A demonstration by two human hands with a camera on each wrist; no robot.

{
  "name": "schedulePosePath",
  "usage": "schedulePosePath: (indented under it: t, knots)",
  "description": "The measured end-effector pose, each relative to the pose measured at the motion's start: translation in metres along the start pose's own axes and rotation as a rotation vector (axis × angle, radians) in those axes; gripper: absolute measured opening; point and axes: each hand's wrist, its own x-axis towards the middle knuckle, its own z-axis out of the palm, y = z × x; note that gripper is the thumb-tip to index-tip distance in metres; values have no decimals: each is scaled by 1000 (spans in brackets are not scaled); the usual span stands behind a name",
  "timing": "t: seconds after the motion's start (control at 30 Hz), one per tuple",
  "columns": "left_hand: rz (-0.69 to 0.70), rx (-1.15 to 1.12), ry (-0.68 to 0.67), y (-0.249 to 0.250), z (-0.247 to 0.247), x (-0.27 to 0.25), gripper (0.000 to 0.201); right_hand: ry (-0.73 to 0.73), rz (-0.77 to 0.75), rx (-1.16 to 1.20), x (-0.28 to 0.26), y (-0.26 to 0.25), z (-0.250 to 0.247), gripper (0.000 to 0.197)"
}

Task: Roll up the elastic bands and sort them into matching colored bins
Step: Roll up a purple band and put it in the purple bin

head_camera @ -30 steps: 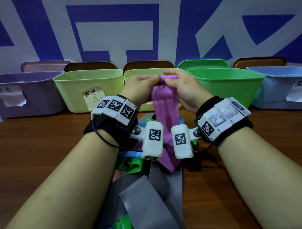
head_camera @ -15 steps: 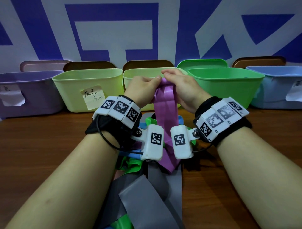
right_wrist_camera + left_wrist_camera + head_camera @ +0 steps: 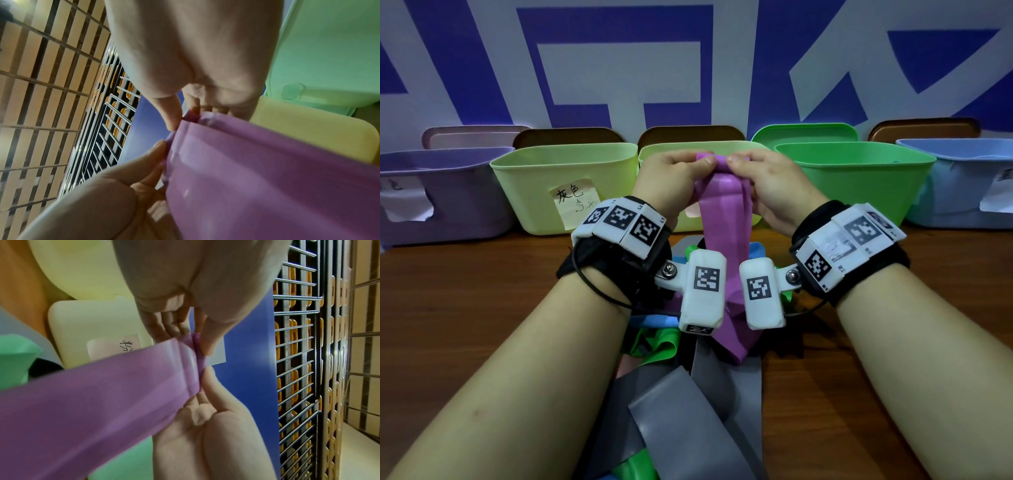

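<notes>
- Nearest the camera, a loose heap of flat grey elastic bands (image 3: 688, 411) lay on the brown wooden table (image 3: 465, 308), with crumpled green strips (image 3: 654, 342) and a blue one (image 3: 650, 322) tangled among them.
- Above the heap, the left hand (image 3: 671, 178) and the right hand (image 3: 767, 181) were raised close together, each pinching the top end of one long purple stretchy elastic band (image 3: 726, 222) between thumb and fingertips.
- The band's top edge was turned over into a small tight fold; the rest hung straight down between the wrists, its tail reaching the heap.
- The step in hand looked like starting the roll. To do it well, both thumbs should probably keep the first turn tight and level across the width, so the coil does not cone or spring open, while the hanging weight keeps the strip flat.
- Beyond the hands, a row of plastic bins stood along the wall: a lilac bin (image 3: 448, 192) far left, a pale yellow-green bin (image 3: 534, 185) bearing a handwritten note, a second yellow-green bin (image 3: 664, 150) directly behind the hands, a bright green bin (image 3: 859, 178), and a light blue bin (image 3: 962, 185) far right.
- From this low angle the bins' insides were hidden, so their contents cannot be told.
- By colour, the lilac bin seemed the likely destination.
</notes>
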Motion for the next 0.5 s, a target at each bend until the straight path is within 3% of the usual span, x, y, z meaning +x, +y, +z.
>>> schedulePosePath:
  t: [0.1,0.27,0.43,0.5]
  knots:
    - [-40,-44,-6,1,-1,2,22,8,-29,82,1,-2,-4,17]
    - [-57,-23,18,1,-1,-1,19,-26,-59,112,0,-5,-4,23]
    - [-29,-62,-11,1,-1,-2,19,-27,-7,124,-2,-5,-3,9]
    - [-23,-76,-17,1,-1,-1,20,-2,9,74,-1,-3,-2,15]
